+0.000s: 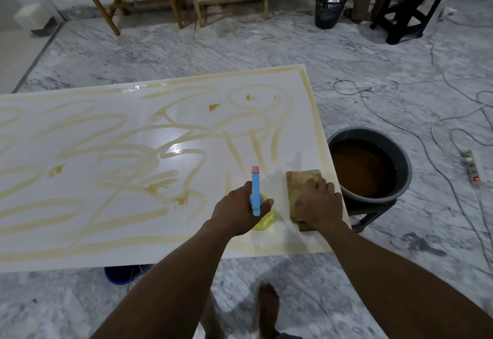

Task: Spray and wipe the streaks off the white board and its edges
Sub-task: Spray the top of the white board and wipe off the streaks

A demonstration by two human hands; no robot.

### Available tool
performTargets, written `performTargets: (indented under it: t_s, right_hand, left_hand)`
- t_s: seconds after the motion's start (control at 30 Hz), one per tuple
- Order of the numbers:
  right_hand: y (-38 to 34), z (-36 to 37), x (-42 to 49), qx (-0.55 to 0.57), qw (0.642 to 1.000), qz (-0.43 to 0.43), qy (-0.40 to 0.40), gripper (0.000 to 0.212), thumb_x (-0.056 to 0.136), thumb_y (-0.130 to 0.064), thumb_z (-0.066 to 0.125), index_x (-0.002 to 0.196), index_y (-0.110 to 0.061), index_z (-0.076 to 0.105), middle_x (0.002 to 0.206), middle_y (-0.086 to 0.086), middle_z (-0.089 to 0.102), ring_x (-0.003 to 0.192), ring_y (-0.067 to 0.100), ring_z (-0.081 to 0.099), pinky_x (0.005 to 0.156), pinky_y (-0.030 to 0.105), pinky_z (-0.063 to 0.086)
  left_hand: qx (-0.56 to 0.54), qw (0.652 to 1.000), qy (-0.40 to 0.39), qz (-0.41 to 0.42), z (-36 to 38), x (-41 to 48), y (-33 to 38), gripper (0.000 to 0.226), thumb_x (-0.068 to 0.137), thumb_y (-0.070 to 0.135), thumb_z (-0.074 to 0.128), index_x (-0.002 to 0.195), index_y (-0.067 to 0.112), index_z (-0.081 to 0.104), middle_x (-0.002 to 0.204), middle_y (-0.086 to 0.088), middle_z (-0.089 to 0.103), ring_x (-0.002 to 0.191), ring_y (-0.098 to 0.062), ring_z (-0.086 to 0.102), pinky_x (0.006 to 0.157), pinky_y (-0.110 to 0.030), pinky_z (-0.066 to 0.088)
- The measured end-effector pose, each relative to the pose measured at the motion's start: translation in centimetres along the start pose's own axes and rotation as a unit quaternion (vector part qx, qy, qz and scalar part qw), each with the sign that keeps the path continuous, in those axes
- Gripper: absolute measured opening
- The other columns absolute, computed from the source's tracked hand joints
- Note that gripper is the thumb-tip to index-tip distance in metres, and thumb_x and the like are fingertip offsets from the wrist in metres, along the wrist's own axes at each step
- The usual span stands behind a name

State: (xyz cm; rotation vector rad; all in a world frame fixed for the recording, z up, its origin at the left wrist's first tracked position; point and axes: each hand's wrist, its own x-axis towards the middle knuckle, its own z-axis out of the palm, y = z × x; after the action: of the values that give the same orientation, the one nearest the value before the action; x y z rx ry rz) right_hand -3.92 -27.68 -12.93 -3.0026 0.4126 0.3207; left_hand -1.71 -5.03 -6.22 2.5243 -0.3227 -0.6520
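Nearest, the spray bottle (pixel 255 191) is gripped in the left hand (pixel 236 210), fingers curled round its neck and the pink nozzle pointed away over the board. Just beside it, the cloth (pixel 300 178) is pressed flat under the right hand (pixel 317 205), fingers together on top, close to the right edge of the white board (pixel 149 130). The cloth is seen to be stained brown already, so the streaks (pixel 88 151) could well be smeared about rather than lifted. The board appears to be propped on a blue bucket (pixel 121 274); hard pressure at this corner might tip it. Right beside the edge, a basin (pixel 369 129) of brown water is perched on a stool. A wipe carried past the edge could knock it, and a spill might be sent toward the power strip (pixel 472 170) and cables (pixel 416 138) on the floor beyond.
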Motion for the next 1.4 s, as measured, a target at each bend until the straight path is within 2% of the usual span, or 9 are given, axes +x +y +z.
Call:
performTargets:
  t_s: [0.13,0.27,0.47,0.57,0.7,0.9,1.03,1.23,1.4]
  right_hand:
    - [-1.8,1.2,-0.5,0.027,0.999,0.026,-0.036,0.069,0.081,-0.072,0.053,0.126,-0.02,0.045,0.128,0.009,0.05,0.119,0.03,0.05,0.093,0.045,0.046]
    - [-2.0,1.3,-0.1,0.039,0.999,0.027,-0.018,0.041,0.091,-0.041,0.054,0.125,-0.017,0.049,0.125,0.01,0.051,0.113,0.03,0.049,0.089,0.041,0.047]
    - [-1.7,-1.5,1.6,0.241,0.961,0.123,-0.063,0.04,0.089,-0.052,0.051,0.097,-0.014,0.062,0.105,0.009,0.06,0.101,0.03,0.051,0.087,0.044,0.046]
    - [-0.6,-5.5,1.3,0.601,0.757,0.221,-0.128,0.028,0.088,-0.041,0.05,0.081,-0.015,0.056,0.084,0.01,0.058,0.078,0.026,0.053,0.075,0.039,0.049]
    - [1.5,-8.7,0.1,0.837,0.484,0.203,-0.158,0.021,0.084,-0.031,0.048,0.091,-0.019,0.063,0.081,0.007,0.064,0.08,0.028,0.06,0.078,0.04,0.05]
    - [1.8,-10.4,-0.2,0.923,0.343,0.14,-0.106,0.024,0.086,-0.034,0.047,0.083,-0.022,0.068,0.081,0.004,0.067,0.077,0.025,0.067,0.078,0.037,0.053]
    - [1.7,-11.1,0.5,0.916,0.365,0.113,-0.12,0.031,0.079,-0.02,0.055,0.106,-0.016,0.071,0.099,0.011,0.071,0.087,0.031,0.069,0.08,0.042,0.055]
    - [1.2,-12.6,1.5,0.842,0.493,0.096,-0.195,0.068,0.073,0.002,0.047,0.137,-0.019,0.053,0.131,0.019,0.06,0.114,0.042,0.057,0.083,0.048,0.054]
    - [1.1,-12.5,1.7,0.845,0.475,0.132,-0.209,0.059,0.082,-0.002,0.039,0.139,-0.014,0.052,0.125,0.02,0.064,0.105,0.041,0.062,0.078,0.049,0.058]
  left_hand:
    - [-0.01,1.0,0.012,0.002,0.0,-0.2,0.2,0.055,0.092,0.077,0.053,0.109,0.025,0.058,0.116,-0.001,0.073,0.096,-0.022,0.073,0.081,-0.047,0.062]
    - [-0.024,0.997,0.071,0.001,-0.2,-0.8,1.5,0.075,0.096,0.068,0.058,0.15,0.019,0.042,0.111,-0.003,0.075,0.102,-0.025,0.074,0.086,-0.042,0.062]
    - [-0.054,0.992,0.111,0.026,0.0,-0.7,2.8,0.061,0.104,0.054,0.047,0.153,0.02,0.037,0.093,-0.005,0.074,0.081,-0.029,0.073,0.075,-0.051,0.061]
    - [-0.055,0.991,0.114,0.034,-0.4,-0.7,2.9,0.054,0.103,0.043,0.05,0.15,0.017,0.044,0.093,-0.005,0.073,0.079,-0.026,0.071,0.074,-0.048,0.061]
    - [-0.074,0.991,0.102,0.055,-1.3,-0.4,3.3,0.042,0.101,0.025,0.06,0.141,0.016,0.05,0.106,-0.009,0.075,0.09,-0.03,0.073,0.081,-0.05,0.062]
    - [-0.078,0.987,0.116,0.085,-3.1,0.2,4.0,0.037,0.098,0.024,0.059,0.135,0.019,0.054,0.119,-0.005,0.068,0.097,-0.028,0.068,0.088,-0.047,0.06]
    - [-0.078,0.985,0.131,0.085,-4.3,0.8,3.8,0.032,0.099,0.022,0.062,0.13,0.02,0.056,0.114,0.002,0.066,0.089,-0.022,0.064,0.083,-0.04,0.057]
    - [-0.098,0.986,0.1,0.09,-5.5,0.9,3.6,0.017,0.096,0.023,0.06,0.113,0.024,0.057,0.105,0.002,0.07,0.077,-0.017,0.061,0.079,-0.038,0.057]
    - [-0.247,0.964,0.096,0.034,-6.2,0.8,4.3,0.012,0.097,0.029,0.062,0.099,0.022,0.072,0.098,-0.004,0.079,0.092,-0.027,0.077,0.075,-0.026,0.062]
